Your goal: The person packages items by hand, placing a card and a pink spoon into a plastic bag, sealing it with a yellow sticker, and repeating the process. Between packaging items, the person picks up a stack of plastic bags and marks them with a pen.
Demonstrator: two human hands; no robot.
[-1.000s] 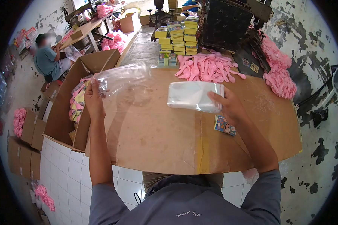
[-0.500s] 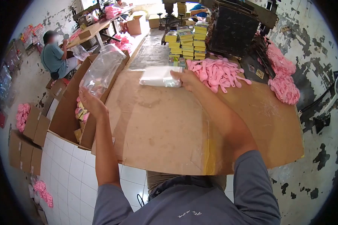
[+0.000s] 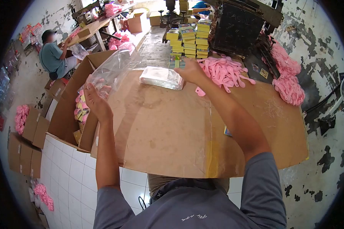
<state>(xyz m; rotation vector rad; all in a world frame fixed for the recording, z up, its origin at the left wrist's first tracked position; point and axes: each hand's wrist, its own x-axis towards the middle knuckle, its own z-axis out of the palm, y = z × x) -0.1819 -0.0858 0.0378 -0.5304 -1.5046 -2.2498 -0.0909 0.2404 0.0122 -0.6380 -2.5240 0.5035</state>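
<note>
My left hand (image 3: 97, 100) is closed on a large clear plastic bag (image 3: 116, 72), over the right side of the open cardboard box. A stack of clear plastic sleeves (image 3: 161, 78) lies on the cardboard-covered table (image 3: 160, 129). My right hand (image 3: 189, 71) is at the right end of that stack, in front of the card stacks; its fingertips are partly hidden, and whether they grip anything is unclear. A heap of pink spoons (image 3: 225, 72) lies just right of it, with one pink piece (image 3: 200, 91) nearer me.
Yellow-edged card stacks (image 3: 189, 38) stand at the back beside a black machine (image 3: 237, 28). The open cardboard box (image 3: 67, 114) at left holds small packets. Pink bundles (image 3: 288, 89) hang at right. A person (image 3: 53, 57) sits at the far left.
The bag in my left hand has swung right and spread over the table edge. The sleeve stack, blurred before, now lies sharp. My right hand has shifted slightly up, and a pink piece shows below it.
</note>
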